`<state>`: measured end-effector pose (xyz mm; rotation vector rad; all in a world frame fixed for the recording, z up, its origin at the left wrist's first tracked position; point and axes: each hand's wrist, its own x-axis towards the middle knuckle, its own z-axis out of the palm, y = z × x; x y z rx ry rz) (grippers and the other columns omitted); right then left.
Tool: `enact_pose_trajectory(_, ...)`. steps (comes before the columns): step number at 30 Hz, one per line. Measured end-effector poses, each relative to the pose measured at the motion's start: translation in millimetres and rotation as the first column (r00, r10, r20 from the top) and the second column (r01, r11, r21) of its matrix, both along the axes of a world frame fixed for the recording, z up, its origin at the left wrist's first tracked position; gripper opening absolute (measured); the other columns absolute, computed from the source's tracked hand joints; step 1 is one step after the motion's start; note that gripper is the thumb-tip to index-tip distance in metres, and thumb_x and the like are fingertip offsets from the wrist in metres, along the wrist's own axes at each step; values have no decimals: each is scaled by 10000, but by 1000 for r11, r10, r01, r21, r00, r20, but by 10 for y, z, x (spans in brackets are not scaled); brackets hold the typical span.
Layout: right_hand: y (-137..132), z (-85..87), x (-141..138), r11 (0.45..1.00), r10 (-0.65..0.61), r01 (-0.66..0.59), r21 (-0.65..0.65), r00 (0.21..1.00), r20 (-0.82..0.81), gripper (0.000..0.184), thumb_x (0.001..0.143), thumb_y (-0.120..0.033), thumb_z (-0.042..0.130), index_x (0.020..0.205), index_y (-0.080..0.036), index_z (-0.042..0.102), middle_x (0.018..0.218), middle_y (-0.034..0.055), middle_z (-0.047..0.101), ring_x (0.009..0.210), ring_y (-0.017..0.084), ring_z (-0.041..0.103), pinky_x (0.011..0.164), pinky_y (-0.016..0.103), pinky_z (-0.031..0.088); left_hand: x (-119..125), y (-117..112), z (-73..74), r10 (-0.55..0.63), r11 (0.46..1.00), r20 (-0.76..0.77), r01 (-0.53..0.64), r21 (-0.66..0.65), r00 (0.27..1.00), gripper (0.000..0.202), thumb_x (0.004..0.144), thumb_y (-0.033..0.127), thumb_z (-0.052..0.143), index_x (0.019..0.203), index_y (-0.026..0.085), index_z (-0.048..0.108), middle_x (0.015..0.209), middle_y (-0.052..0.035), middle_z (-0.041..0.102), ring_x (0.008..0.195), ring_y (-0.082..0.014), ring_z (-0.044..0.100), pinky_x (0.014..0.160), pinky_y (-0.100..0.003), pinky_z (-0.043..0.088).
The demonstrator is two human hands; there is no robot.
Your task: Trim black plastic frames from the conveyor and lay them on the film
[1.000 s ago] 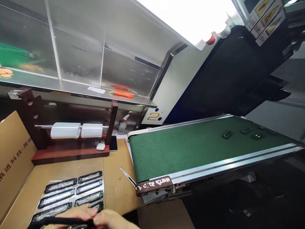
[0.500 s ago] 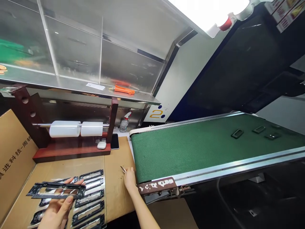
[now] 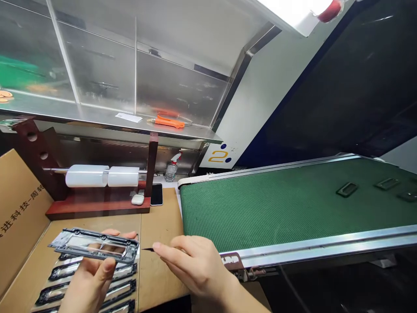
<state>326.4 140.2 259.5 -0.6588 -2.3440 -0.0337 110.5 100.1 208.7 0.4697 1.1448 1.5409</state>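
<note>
My left hand (image 3: 87,280) holds up a long black rectangular frame part (image 3: 94,244) by its lower edge, level, above the cardboard sheet (image 3: 161,265). My right hand (image 3: 195,265) is pinched on thin metal tweezers (image 3: 147,249), whose dark tip points left and ends just short of the frame's right end. Below the held part, several more black frame parts (image 3: 94,284) lie in two rows on a shiny sheet.
A green conveyor belt (image 3: 276,204) runs to the right and carries small black frames (image 3: 347,189). A red wooden stand with white rolls (image 3: 97,176), an earbud case (image 3: 137,199), a phone (image 3: 157,194) and a spray bottle (image 3: 171,167) sit behind. Orange pliers (image 3: 167,122) lie on the steel shelf.
My left hand lifted a frame part up off the rows. My right hand reached to the tweezers by the belt end, picked them up and brought them left toward the part.
</note>
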Motion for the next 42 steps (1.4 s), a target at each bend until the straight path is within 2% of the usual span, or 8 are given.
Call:
enact_pose_trajectory(10,115,82,258,997,67,-67,-28,998,-19,231,974,-204,491,1174,-178,603,758,-10,654,608,73,577,521,184,420,374,-41,174,13,999,-67,-11,33,998,654,492,584,843,1009,311,550,943,17,773,932,-220,698,810,-231,518)
enact_pose_trajectory(32,343,23,682,920,176,-201,-335,979,-105,269,937,-223,503,1161,-203,651,793,12,698,641,76,607,546,152,432,819,73,176,106,993,-73,-101,67,992,607,475,544,867,953,315,570,881,60,775,902,-181,711,786,-164,536)
enact_pose_trajectory(34,376,-32,682,845,179,-234,-481,971,-158,264,930,-271,521,1142,-215,667,825,20,696,671,86,607,584,161,449,827,95,164,97,993,-70,-91,76,993,614,479,538,868,966,317,564,874,52,776,895,-198,715,782,-189,547)
enact_pose_trajectory(35,394,-74,676,754,184,-272,-597,961,-206,274,925,-319,536,1145,-219,665,812,16,684,645,88,594,573,166,452,827,107,159,94,994,-72,-89,69,993,615,479,536,868,966,318,563,878,46,777,895,-207,716,780,-201,549)
enact_pose_trajectory(39,436,-244,644,138,146,-502,-854,863,-483,580,857,-603,559,1264,-190,565,632,-52,525,386,50,415,377,159,362,812,152,165,96,995,-116,-95,20,989,610,471,554,862,955,324,569,923,24,777,925,-236,703,798,-243,536)
enact_pose_trajectory(40,433,-259,644,97,121,-522,-847,851,-511,625,853,-638,537,1279,-180,544,621,-57,500,372,49,404,367,160,355,806,163,169,98,995,-127,-98,9,987,615,460,561,861,949,324,574,932,17,775,933,-252,699,798,-262,537)
enact_pose_trajectory(41,424,-256,648,153,103,-509,-847,861,-498,608,873,-635,509,1273,-180,547,637,-48,506,398,56,434,391,164,376,799,174,173,98,995,-137,-99,4,986,619,455,566,859,950,323,579,942,7,774,941,-269,694,795,-282,539)
enact_pose_trajectory(42,411,-237,656,288,100,-459,-841,887,-450,543,911,-597,475,1256,-188,565,669,-29,531,458,70,485,440,173,409,792,185,176,99,995,-161,-100,5,982,616,457,570,856,951,318,589,952,-3,771,943,-280,691,791,-289,540)
